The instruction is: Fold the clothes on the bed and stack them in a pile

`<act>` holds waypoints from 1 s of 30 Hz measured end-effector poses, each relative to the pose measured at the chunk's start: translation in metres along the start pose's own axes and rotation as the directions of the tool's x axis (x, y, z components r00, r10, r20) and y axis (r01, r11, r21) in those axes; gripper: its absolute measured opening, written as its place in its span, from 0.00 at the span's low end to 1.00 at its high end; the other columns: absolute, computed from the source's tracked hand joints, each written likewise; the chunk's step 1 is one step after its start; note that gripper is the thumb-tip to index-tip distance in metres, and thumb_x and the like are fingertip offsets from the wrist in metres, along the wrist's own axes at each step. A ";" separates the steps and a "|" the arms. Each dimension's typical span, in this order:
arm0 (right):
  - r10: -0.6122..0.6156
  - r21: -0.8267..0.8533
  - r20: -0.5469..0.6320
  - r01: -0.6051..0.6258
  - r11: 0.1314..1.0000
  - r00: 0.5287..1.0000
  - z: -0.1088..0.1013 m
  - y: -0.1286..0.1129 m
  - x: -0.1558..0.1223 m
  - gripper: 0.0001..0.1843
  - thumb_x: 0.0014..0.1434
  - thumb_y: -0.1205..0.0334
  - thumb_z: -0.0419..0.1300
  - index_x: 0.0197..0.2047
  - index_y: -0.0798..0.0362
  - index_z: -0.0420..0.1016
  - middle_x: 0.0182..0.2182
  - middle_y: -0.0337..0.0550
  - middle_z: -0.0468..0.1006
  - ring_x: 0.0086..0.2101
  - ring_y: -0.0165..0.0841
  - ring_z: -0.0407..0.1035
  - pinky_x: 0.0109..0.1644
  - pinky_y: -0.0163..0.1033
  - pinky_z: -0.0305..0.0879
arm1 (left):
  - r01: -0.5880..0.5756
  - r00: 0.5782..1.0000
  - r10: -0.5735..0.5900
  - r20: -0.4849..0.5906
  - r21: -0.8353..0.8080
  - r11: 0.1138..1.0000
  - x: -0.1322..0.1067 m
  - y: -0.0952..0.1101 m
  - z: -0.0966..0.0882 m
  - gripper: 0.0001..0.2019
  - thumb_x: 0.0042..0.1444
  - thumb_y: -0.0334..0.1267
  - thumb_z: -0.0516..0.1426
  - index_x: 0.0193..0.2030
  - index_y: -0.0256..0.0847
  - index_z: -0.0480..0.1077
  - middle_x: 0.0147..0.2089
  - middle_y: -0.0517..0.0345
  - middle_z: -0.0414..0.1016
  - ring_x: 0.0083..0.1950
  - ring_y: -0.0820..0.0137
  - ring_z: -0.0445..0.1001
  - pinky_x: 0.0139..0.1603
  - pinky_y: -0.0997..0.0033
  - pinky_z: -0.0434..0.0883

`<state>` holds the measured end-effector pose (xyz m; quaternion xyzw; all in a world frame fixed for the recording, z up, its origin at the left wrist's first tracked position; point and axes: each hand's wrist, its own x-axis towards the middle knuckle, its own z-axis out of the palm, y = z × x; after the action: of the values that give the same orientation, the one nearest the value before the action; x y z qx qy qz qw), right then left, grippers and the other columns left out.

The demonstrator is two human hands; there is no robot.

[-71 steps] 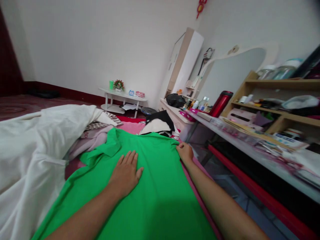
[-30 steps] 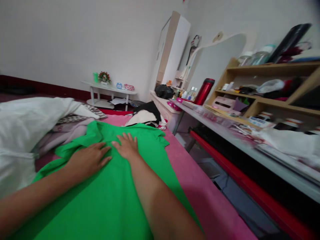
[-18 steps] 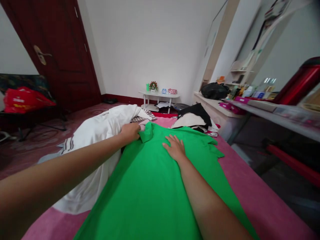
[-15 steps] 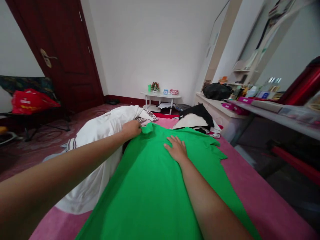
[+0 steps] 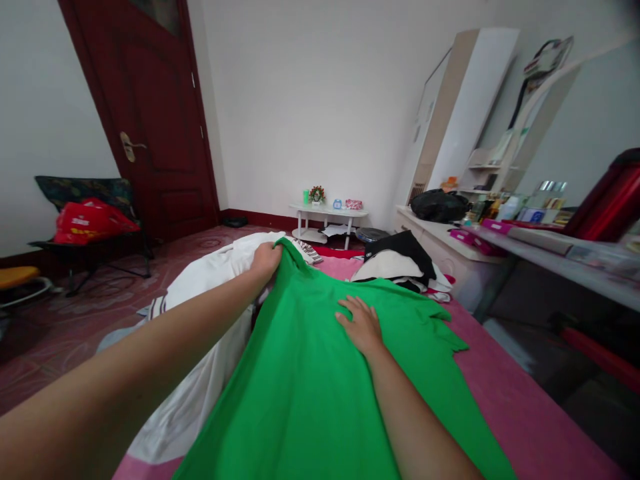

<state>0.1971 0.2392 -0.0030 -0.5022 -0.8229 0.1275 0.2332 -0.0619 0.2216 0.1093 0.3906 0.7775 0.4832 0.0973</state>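
A green T-shirt (image 5: pixel 310 373) lies spread over the pink bed cover (image 5: pixel 530 400), its collar end away from me. My left hand (image 5: pixel 267 260) is closed on the shirt's far left shoulder or sleeve and holds that part raised off the bed. Flat on the upper chest of the shirt rests my right hand (image 5: pixel 361 323), fingers apart, pressing on the cloth. A white garment (image 5: pixel 205 373) with dark-striped cuffs lies bunched along the left, partly behind my left forearm. The shirt's right sleeve lies loose on the bed.
Past the shirt, a pile of black and white clothes (image 5: pixel 395 260) sits at the bed's far right. A dressing table (image 5: pixel 550 250) with bottles and a black bag (image 5: pixel 440 205) borders the right side. A low white table (image 5: pixel 327 211) stands by the wall; a chair holds a red bag (image 5: pixel 95 221).
My left hand has lifted the shirt's left shoulder higher and the cloth is pulled up with it. My right hand stays on the shirt. The view has tilted up slightly.
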 end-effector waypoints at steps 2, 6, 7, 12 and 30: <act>-0.004 0.004 -0.006 0.004 1.000 1.000 0.000 0.000 0.000 0.21 0.60 0.53 0.55 0.56 0.43 0.71 0.62 0.42 0.63 0.63 0.40 0.51 0.65 0.56 0.41 | -0.084 0.996 0.087 -0.011 0.144 0.986 0.001 0.005 -0.007 0.10 0.51 0.42 0.56 0.31 0.37 0.72 0.43 0.43 0.76 0.55 0.51 0.70 0.48 0.62 0.68; -0.010 0.012 -0.006 0.010 1.000 1.000 0.000 0.000 0.000 0.20 0.59 0.54 0.55 0.55 0.43 0.71 0.62 0.42 0.64 0.63 0.41 0.51 0.65 0.57 0.41 | -0.122 0.992 0.119 0.029 0.346 0.930 0.011 0.009 -0.019 0.10 0.45 0.38 0.59 0.33 0.35 0.73 0.50 0.38 0.73 0.60 0.45 0.65 0.55 0.55 0.63; -0.009 0.011 -0.006 0.009 1.000 1.000 -0.001 0.000 0.000 0.20 0.59 0.54 0.55 0.55 0.43 0.71 0.62 0.42 0.64 0.63 0.41 0.51 0.65 0.57 0.41 | -0.112 0.994 0.102 0.046 0.376 0.920 0.016 0.009 -0.021 0.10 0.45 0.38 0.59 0.33 0.34 0.74 0.50 0.36 0.73 0.59 0.44 0.66 0.54 0.53 0.63; -0.006 0.005 -0.005 0.006 1.000 1.000 0.001 0.001 0.001 0.21 0.59 0.54 0.55 0.55 0.43 0.71 0.62 0.42 0.63 0.64 0.41 0.51 0.65 0.58 0.40 | -0.102 0.989 0.052 0.138 0.385 0.917 0.029 0.014 -0.022 0.12 0.47 0.38 0.57 0.36 0.32 0.74 0.47 0.34 0.75 0.53 0.45 0.71 0.48 0.57 0.68; 0.049 0.091 0.083 -0.056 0.994 0.995 -0.008 -0.004 0.002 0.36 0.64 0.40 0.34 0.52 0.54 0.74 0.58 0.50 0.69 0.63 0.44 0.51 0.66 0.55 0.40 | -0.596 0.719 0.372 0.587 0.244 0.765 -0.159 -0.045 -0.075 0.29 0.51 0.40 0.59 0.61 0.39 0.62 0.57 0.46 0.69 0.53 0.59 0.71 0.52 0.63 0.67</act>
<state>0.1970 0.2394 0.0059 -0.5068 -0.8112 0.1919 0.2197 -0.0174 0.0496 0.0747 0.7084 0.6740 0.1941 0.0787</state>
